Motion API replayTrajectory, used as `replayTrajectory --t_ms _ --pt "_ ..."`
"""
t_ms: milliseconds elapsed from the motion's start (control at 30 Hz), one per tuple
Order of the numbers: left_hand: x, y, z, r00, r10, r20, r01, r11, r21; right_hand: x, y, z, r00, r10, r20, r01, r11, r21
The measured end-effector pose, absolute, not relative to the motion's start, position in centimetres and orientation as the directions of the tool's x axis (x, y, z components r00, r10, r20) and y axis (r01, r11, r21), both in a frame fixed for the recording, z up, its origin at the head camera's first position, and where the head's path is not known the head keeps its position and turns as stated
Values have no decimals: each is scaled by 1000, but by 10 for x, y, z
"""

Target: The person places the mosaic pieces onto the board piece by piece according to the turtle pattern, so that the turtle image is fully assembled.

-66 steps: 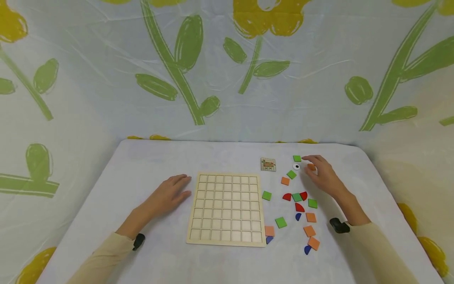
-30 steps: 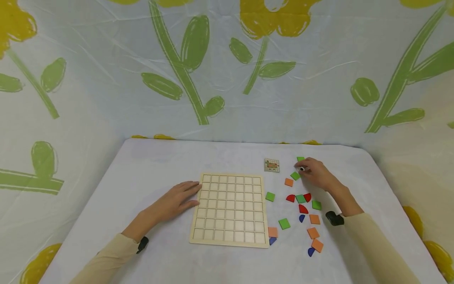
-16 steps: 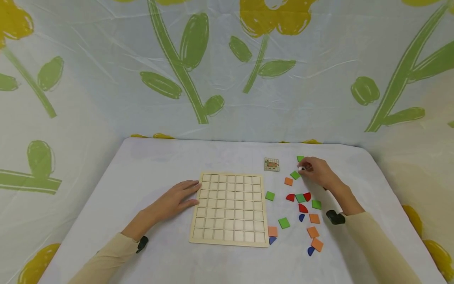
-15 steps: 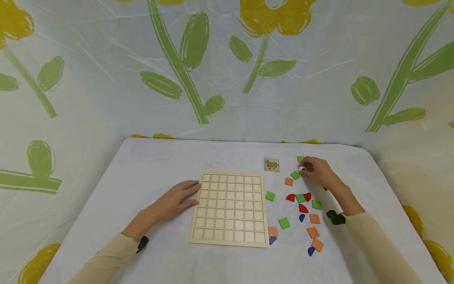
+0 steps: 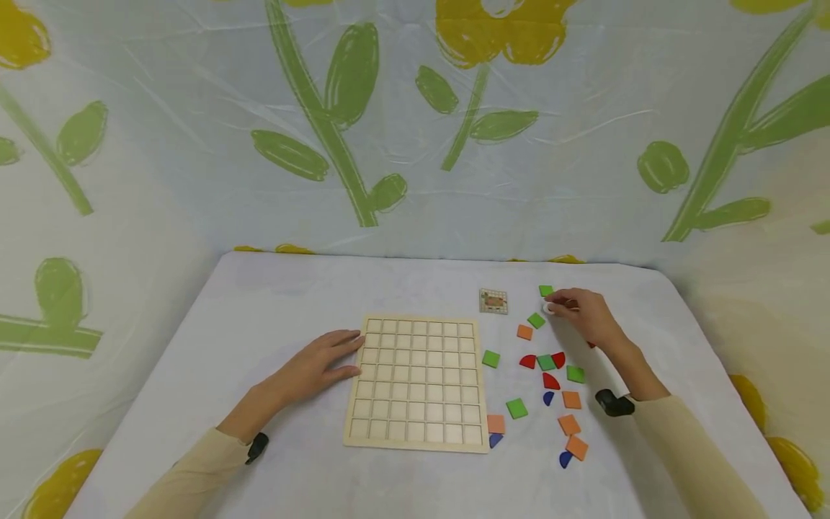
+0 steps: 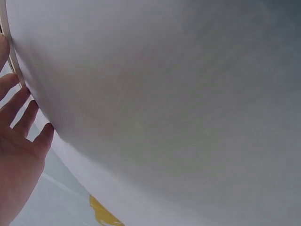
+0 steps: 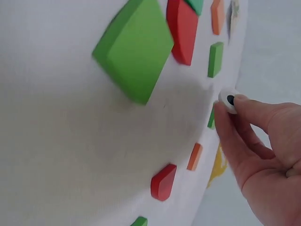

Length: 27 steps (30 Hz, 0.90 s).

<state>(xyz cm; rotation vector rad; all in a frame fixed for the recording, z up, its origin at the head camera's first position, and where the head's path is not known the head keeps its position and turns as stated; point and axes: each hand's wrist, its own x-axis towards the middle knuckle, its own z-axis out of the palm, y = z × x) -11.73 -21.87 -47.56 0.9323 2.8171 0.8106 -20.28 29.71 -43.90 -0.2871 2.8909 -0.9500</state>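
Note:
My right hand (image 5: 588,317) pinches a white round eye piece with a black dot (image 7: 224,100) between thumb and fingertips, over the far right of the table. Close by lie a green square tile (image 5: 546,290) and another green tile (image 5: 535,320). On the other side, my left hand (image 5: 318,366) lies with fingers extended, fingertips right at the left edge of a square wooden grid board (image 5: 418,375). The grid cells hold no pieces. In the left wrist view, the fingers of the left hand (image 6: 23,150) reach to the board's edge.
Right of the board are scattered red quarter-circle pieces (image 5: 550,381), blue pieces (image 5: 548,398), orange square tiles (image 5: 571,400) and more green tiles (image 5: 516,409). A small printed pattern card (image 5: 493,301) lies beyond the board's far right corner. Flower-printed cloth surrounds the table.
My right hand has come down to the eye piece and taken it between thumb and fingers. The left hand has moved right, up to the board's edge.

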Motion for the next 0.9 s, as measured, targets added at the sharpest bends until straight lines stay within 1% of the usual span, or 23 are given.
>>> replayTrajectory --t_ms 300,567,900 --pt "-115 -220 -479 -824 561 77 518 691 504 -197 282 -438 -976 -217 28 -185 748 -637" --pt "-115 -219 -479 -824 563 65 513 692 508 -195 265 -439 -976 -215 38 -183 708 -682" --pt "-116 -217 -476 -816 573 77 534 696 480 -196 244 -440 -974 -224 30 -170 640 -749"
